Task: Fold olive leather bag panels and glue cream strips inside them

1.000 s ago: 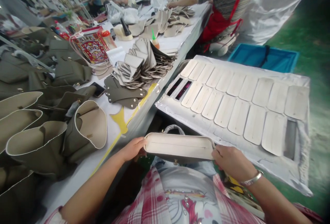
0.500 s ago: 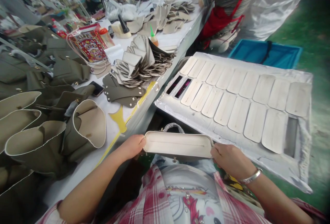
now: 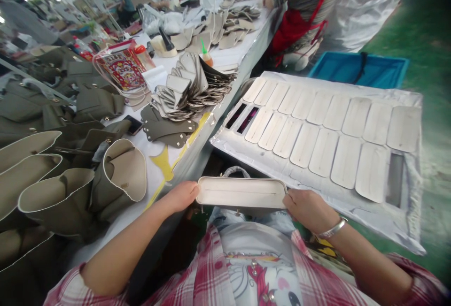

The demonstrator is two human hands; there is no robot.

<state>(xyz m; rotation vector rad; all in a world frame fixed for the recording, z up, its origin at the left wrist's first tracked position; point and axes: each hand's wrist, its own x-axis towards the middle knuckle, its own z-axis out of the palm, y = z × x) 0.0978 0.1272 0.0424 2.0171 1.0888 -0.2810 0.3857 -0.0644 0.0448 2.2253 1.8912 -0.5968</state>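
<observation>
A handbag (image 3: 241, 193) is stretched between my hands in front of my body, its long cream panel with rounded ends facing up. A plastic-wrapped handle (image 3: 237, 172) shows behind its far edge, and dark grey-green material shows along the near edge. My left hand (image 3: 184, 196) pinches the left end of the bag. The right end is gripped by my right hand (image 3: 306, 206), with the fingers closed; a silver bracelet is on that wrist. The undersides of both hands and most of the bag's body are hidden.
A white-covered board (image 3: 253, 156) with rows of cream oval panels (image 3: 344, 165) lies to the right. Grey-green bags (image 3: 118, 174) and stacked pieces (image 3: 186, 85) crowd the left table (image 3: 160, 158). Beyond the board are a blue bin (image 3: 380, 69) and a person with a red apron (image 3: 292, 31).
The bag and my right hand have shifted slightly left and up in the view. Both hands keep their hold on the bag's ends. The background has shifted a little too.
</observation>
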